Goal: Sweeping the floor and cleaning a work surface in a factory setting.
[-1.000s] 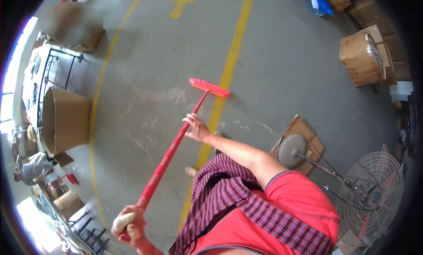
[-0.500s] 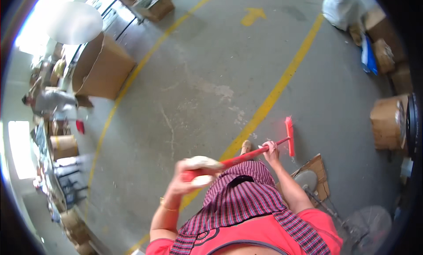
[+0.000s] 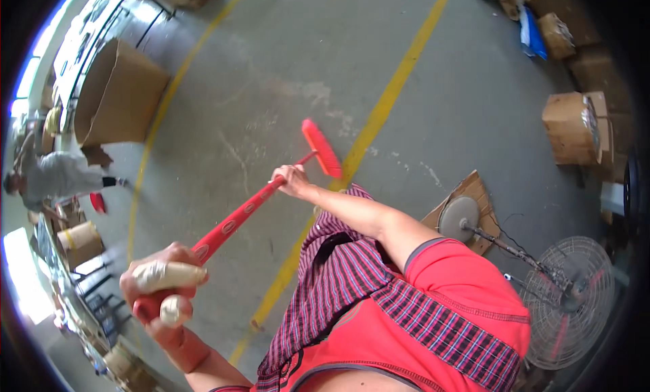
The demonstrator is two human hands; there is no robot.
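Note:
A red broom [image 3: 230, 225] slants across the floor in front of me. My left hand [image 3: 166, 287] is wrapped round the top end of its handle, with pale coverings on some of its fingers. Farther down the handle, close to the head, my right hand [image 3: 292, 181] grips it. The bright red broom head [image 3: 321, 148] rests on or just above the grey floor, beside a yellow line [image 3: 389, 97]. Whether its bristles touch the floor, I cannot tell.
A pedestal fan [image 3: 569, 300] with its round base [image 3: 460, 217] on flat cardboard [image 3: 475, 189] is at my right. Cardboard boxes [image 3: 572, 129] line the right side. At the left stand a large open carton [image 3: 123, 94] and a person in grey [image 3: 59, 179] near a red dustpan-like object [image 3: 98, 202].
The broom head has swung from my right to the left, reaching the yellow line. Both hands have moved left with the handle, and my body has turned.

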